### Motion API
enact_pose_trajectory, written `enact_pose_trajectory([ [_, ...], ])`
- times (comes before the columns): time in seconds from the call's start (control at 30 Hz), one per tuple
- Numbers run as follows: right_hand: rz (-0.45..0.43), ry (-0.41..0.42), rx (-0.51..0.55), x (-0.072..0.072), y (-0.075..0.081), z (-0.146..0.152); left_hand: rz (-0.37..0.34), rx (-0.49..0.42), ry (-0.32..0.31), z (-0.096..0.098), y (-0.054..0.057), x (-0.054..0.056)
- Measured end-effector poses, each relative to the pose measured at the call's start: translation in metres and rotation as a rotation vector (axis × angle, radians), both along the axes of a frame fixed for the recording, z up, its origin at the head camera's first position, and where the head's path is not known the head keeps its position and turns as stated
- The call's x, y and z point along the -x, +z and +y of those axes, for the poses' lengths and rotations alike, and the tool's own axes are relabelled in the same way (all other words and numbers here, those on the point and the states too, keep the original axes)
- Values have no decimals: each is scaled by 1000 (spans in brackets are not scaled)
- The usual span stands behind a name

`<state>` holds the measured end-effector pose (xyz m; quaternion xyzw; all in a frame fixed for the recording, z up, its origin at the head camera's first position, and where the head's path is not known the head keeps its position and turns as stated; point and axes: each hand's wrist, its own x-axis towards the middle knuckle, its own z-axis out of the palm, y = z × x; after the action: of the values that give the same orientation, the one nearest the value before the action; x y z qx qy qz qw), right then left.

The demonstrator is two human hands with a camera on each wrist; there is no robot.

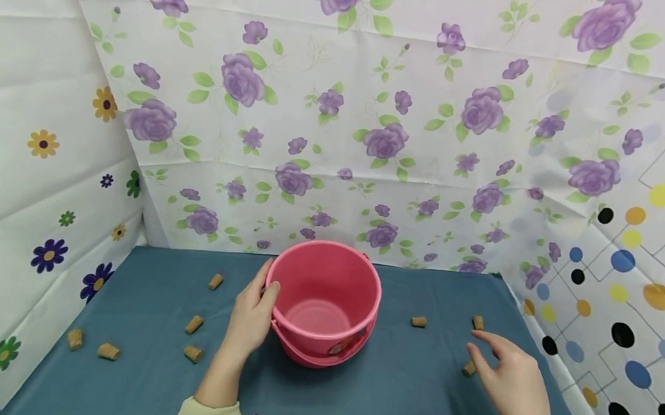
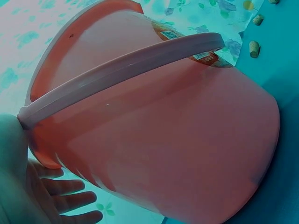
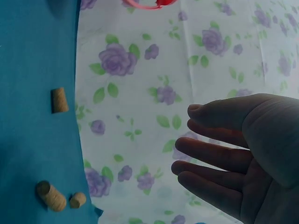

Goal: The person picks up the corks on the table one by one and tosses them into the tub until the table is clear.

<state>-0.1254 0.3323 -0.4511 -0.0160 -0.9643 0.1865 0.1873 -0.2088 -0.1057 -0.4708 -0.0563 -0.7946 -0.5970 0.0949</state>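
A pink bucket (image 1: 327, 278) stands upright on the blue cloth, its handle (image 2: 121, 60) lowered along the front side. My left hand (image 1: 250, 321) holds the bucket's left rim, thumb over the edge and the other fingers along the outside. In the left wrist view those fingers (image 2: 70, 203) look stretched out. To the right, my right hand (image 1: 514, 381) hovers with thumb and fingers apart, nothing between them. Nearest to it are one cork (image 1: 468, 368) by the thumb and another cork (image 1: 477, 322) just beyond the fingertips. A third cork (image 1: 419, 321) lies between bucket and right hand.
Several corks lie left of the bucket, among them one cork (image 1: 215, 281) towards the back and one cork (image 1: 75, 339) near the left edge. Flowered sheets (image 1: 323, 168) hang behind and at the left; a dotted sheet (image 1: 627, 305) hangs at the right.
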Motion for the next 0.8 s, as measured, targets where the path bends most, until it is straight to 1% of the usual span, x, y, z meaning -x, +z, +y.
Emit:
enact_pose_trajectory([
  [0.2,-56,1,-12,-1,-5,8,7,-2,-11,-1,1,-3],
  [0.33,-73,0,-11,-2,-9,11,11,-6,-17,-2,1,-5],
  [0.43,-82,-12,-13,-2,-10,11,14,-6,-15,-2,0,-5],
  [0.5,-97,-35,-7,-3,-11,11,16,-5,-15,-2,0,-5],
  [0.67,-164,-126,36,-5,-9,10,15,-6,-21,-1,0,-3],
  [0.8,-200,-151,70,-5,-6,10,10,-6,-18,-1,0,-2],
])
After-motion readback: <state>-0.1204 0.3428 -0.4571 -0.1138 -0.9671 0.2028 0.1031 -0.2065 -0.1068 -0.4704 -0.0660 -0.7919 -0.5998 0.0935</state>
